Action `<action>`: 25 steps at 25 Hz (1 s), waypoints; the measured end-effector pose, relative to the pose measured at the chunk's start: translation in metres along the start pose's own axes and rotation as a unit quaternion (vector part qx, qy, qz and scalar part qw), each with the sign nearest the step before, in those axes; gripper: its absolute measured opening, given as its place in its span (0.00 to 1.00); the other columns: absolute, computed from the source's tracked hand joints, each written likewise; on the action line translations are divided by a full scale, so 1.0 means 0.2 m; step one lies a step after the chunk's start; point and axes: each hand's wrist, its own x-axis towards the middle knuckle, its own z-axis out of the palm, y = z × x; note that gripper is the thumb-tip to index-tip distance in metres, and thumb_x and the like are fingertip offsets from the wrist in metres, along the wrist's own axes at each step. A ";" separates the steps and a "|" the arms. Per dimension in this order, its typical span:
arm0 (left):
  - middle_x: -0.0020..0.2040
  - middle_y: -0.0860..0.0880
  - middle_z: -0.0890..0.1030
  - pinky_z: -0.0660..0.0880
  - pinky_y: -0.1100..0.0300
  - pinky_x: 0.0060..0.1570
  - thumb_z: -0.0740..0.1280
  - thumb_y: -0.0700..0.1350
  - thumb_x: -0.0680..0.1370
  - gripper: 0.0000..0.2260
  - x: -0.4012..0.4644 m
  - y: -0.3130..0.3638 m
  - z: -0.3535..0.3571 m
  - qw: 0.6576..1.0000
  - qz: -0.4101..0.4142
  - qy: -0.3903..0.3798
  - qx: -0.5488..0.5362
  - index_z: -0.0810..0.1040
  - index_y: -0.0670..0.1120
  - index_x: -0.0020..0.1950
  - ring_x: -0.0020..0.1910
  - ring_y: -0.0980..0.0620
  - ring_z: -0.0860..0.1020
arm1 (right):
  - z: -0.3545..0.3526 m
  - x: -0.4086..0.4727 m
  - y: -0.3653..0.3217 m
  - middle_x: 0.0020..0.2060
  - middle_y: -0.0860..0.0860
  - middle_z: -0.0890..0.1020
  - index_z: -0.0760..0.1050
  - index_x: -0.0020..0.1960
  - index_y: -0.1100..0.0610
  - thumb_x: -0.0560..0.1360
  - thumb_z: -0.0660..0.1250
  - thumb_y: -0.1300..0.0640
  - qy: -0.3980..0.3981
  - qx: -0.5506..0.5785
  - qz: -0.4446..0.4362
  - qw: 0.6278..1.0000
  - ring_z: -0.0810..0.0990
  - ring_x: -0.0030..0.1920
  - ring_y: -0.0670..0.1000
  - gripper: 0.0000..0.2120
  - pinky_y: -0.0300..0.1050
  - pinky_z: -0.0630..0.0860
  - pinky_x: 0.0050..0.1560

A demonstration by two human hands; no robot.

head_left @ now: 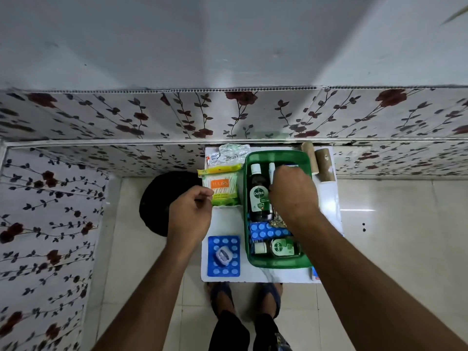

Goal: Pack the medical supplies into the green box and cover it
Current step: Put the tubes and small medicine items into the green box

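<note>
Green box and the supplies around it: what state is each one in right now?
Green plastic box: open, no lid, partly filled.
Tall dark Dettol bottle: lying in the box, capped.
Blue tablet strip with a small tape roll: on the table, unpacked.
Cotton swab packet: on the table, unpacked.
Right hand: inside the box.
Left hand: near the swabs, empty.

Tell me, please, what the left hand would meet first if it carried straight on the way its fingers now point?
Most likely the cotton swab packet: the left hand points its fingers right and slightly away, their tips almost at the packet's near-left edge. Height above the table is unclear.
</note>
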 end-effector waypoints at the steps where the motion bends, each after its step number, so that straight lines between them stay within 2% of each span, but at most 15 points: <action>1: 0.41 0.55 0.82 0.72 0.73 0.41 0.67 0.38 0.76 0.08 -0.01 -0.01 0.00 1.000 0.004 -0.008 0.005 0.81 0.51 0.46 0.42 0.57 0.81 | -0.02 -0.03 0.03 0.42 0.59 0.85 0.80 0.47 0.61 0.72 0.68 0.65 0.025 0.024 0.006 0.999 0.83 0.43 0.61 0.05 0.46 0.74 0.38; 3: 0.41 0.55 0.83 0.72 0.74 0.40 0.68 0.38 0.75 0.08 -0.06 -0.04 -0.02 0.999 0.004 -0.036 0.021 0.81 0.50 0.47 0.41 0.59 0.81 | -0.08 -0.11 0.13 0.40 0.57 0.86 0.81 0.49 0.58 0.72 0.69 0.61 0.091 0.096 0.040 0.990 0.83 0.41 0.60 0.06 0.46 0.75 0.40; 6: 0.45 0.54 0.81 0.76 0.64 0.44 0.73 0.42 0.72 0.09 -0.17 -0.11 -0.04 0.986 0.007 -0.132 0.103 0.82 0.51 0.51 0.43 0.57 0.81 | -0.13 -0.24 0.37 0.38 0.48 0.85 0.82 0.47 0.53 0.73 0.69 0.56 0.161 0.272 0.159 0.935 0.84 0.40 0.53 0.05 0.43 0.75 0.43; 8: 0.50 0.55 0.78 0.76 0.60 0.47 0.76 0.48 0.69 0.15 -0.24 -0.16 -0.02 0.964 0.027 -0.190 0.184 0.80 0.53 0.55 0.48 0.57 0.79 | -0.08 -0.25 0.52 0.40 0.49 0.84 0.82 0.49 0.54 0.73 0.69 0.55 0.136 0.283 0.229 0.921 0.84 0.42 0.54 0.06 0.41 0.71 0.41; 10: 0.53 0.56 0.73 0.76 0.57 0.49 0.76 0.54 0.67 0.21 -0.30 -0.20 0.01 0.941 0.049 -0.222 0.252 0.77 0.56 0.58 0.53 0.56 0.75 | 0.04 -0.20 0.62 0.41 0.49 0.83 0.81 0.55 0.55 0.73 0.71 0.53 0.050 0.253 0.257 0.932 0.81 0.36 0.50 0.11 0.39 0.71 0.37; 12: 0.55 0.55 0.71 0.75 0.57 0.48 0.76 0.56 0.66 0.25 -0.33 -0.21 0.04 0.920 0.069 -0.227 0.311 0.74 0.56 0.61 0.56 0.54 0.73 | 0.14 -0.15 0.62 0.45 0.50 0.85 0.80 0.57 0.54 0.71 0.73 0.49 -0.004 0.261 0.261 0.929 0.82 0.40 0.53 0.17 0.43 0.78 0.43; 14: 0.56 0.53 0.72 0.75 0.57 0.47 0.75 0.54 0.67 0.25 -0.33 -0.23 0.07 0.909 0.084 -0.222 0.342 0.73 0.55 0.62 0.58 0.52 0.73 | 0.21 -0.12 0.61 0.49 0.52 0.85 0.79 0.57 0.53 0.69 0.74 0.48 -0.007 0.263 0.260 0.929 0.83 0.49 0.56 0.19 0.47 0.78 0.50; 17: 0.54 0.52 0.73 0.76 0.55 0.43 0.72 0.49 0.69 0.21 -0.34 -0.25 0.08 0.904 0.098 -0.220 0.352 0.73 0.53 0.60 0.55 0.49 0.75 | 0.26 -0.09 0.60 0.49 0.54 0.85 0.80 0.57 0.55 0.69 0.75 0.51 0.004 0.272 0.259 0.927 0.82 0.52 0.57 0.18 0.45 0.74 0.48; 20: 0.53 0.51 0.74 0.76 0.56 0.42 0.70 0.47 0.70 0.19 -0.35 -0.24 0.09 0.897 0.113 -0.229 0.362 0.73 0.52 0.59 0.53 0.49 0.76 | 0.25 -0.09 0.61 0.48 0.55 0.85 0.80 0.58 0.59 0.69 0.76 0.54 -0.009 0.311 0.261 0.914 0.82 0.47 0.55 0.19 0.42 0.71 0.46; 22: 0.52 0.52 0.74 0.76 0.56 0.42 0.70 0.47 0.69 0.19 -0.35 -0.20 0.07 0.902 0.115 -0.222 0.352 0.73 0.53 0.59 0.51 0.50 0.76 | 0.24 -0.11 0.61 0.46 0.55 0.85 0.80 0.58 0.59 0.69 0.76 0.55 -0.009 0.330 0.258 0.908 0.82 0.46 0.56 0.20 0.44 0.74 0.47; 25: 0.49 0.54 0.74 0.76 0.60 0.40 0.72 0.45 0.68 0.17 -0.35 -0.06 -0.02 0.941 0.123 -0.148 0.277 0.75 0.53 0.56 0.45 0.54 0.77 | 0.16 -0.17 0.63 0.42 0.52 0.83 0.80 0.57 0.60 0.70 0.74 0.55 0.033 0.340 0.255 0.905 0.82 0.45 0.56 0.17 0.50 0.78 0.49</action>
